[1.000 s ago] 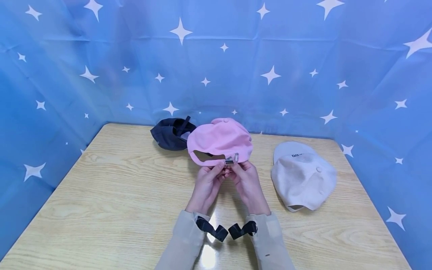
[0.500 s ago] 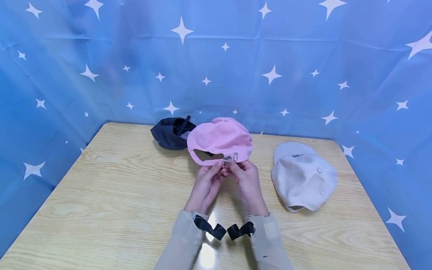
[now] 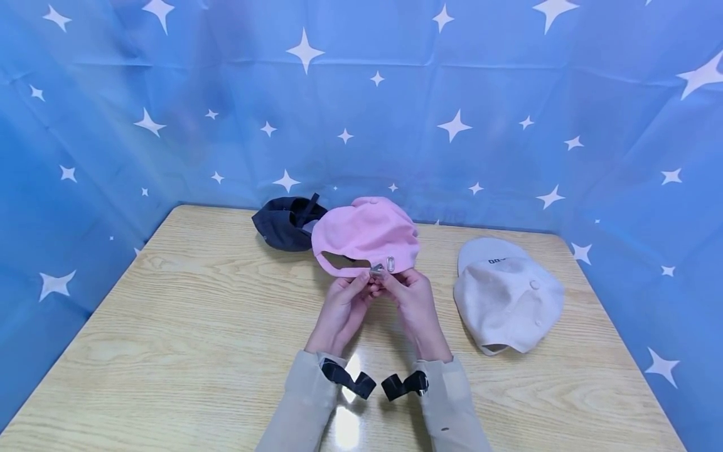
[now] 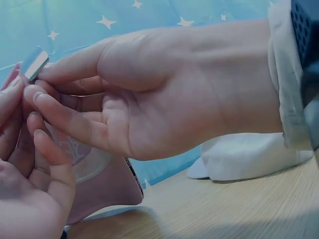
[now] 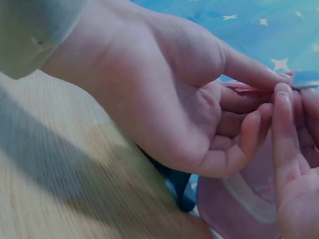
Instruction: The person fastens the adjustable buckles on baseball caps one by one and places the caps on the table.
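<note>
A pink baseball cap (image 3: pixel 367 229) is held up above the table, its back opening facing me. At the lower edge of that opening, a silver metal buckle (image 3: pixel 376 270) sits on the strap, beside a metal eyelet (image 3: pixel 390 263). My left hand (image 3: pixel 341 311) pinches the strap just left of the buckle. My right hand (image 3: pixel 417 311) pinches at the buckle, thumb on top. In the left wrist view the buckle (image 4: pixel 35 63) shows at the right thumb's tip. Both hands' fingertips meet beneath the strap, partly hiding it.
Behind the pink cap on the left lies a dark navy cap (image 3: pixel 282 223), its strap sticking up. A pale grey cap (image 3: pixel 508 301) rests on the right of the wooden table (image 3: pixel 186 339). A blue star-patterned cloth (image 3: pixel 361 100) surrounds the table's back and sides.
The buckle has tilted and shifted slightly left, with its gap from the eyelet a little wider. The pink cap has drifted slightly left. Both hands keep their pinch.
</note>
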The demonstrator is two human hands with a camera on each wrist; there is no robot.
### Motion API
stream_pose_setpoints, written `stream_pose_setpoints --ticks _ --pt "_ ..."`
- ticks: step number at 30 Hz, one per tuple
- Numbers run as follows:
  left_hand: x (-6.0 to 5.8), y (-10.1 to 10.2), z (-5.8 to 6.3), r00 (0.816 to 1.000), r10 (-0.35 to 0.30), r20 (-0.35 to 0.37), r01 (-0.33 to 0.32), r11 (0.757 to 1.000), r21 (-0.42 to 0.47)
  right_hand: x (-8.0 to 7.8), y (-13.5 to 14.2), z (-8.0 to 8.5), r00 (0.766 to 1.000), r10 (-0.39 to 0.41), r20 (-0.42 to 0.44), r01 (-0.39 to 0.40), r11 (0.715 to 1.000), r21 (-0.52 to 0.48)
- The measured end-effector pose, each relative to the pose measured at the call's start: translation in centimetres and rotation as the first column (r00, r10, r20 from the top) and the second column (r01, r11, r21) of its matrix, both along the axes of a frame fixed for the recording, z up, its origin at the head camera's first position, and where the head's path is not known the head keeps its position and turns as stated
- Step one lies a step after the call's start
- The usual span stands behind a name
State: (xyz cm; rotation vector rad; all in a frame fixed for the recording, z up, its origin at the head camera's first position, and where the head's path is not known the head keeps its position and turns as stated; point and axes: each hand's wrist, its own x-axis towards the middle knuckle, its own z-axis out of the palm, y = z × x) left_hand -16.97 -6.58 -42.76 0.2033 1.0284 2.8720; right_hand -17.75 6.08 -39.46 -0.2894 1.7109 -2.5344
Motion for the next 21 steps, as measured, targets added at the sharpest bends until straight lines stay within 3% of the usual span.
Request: stream_pose_setpoints --ticks 6,12,16,19,21 --pt "0.1 -0.4 0.0 1.000 -0.026 -0.003 0.026 1.000 -0.009 0.0 0.0 0.1 1.000 0.007 0.000 -0.007 0.999 0.043" --pt "0.0 -0.6 0.3 0.999 0.038 0.032 -0.035 0.994 -0.104 0.0 0.0 -0.1 1.000 0.015 0.007 -0.015 1.000 0.015" --pt "0.1 -0.6 0.6 0.997 0.060 0.039 -0.053 0.989 -0.141 -0.1 0.0 -0.9 0.999 0.012 -0.048 -0.012 1.000 0.002" --pt "0.1 -0.7 0.7 0.998 0.054 0.026 -0.049 0.988 -0.145 -1.1 0.2 -3.0 0.993 0.045 -0.107 -0.051 0.997 -0.060" --pt "0.1 -0.7 0.8 0.999 0.042 0.018 -0.039 0.989 -0.141 -1.1 0.2 -3.1 0.992 0.051 -0.120 -0.060 0.995 -0.074"
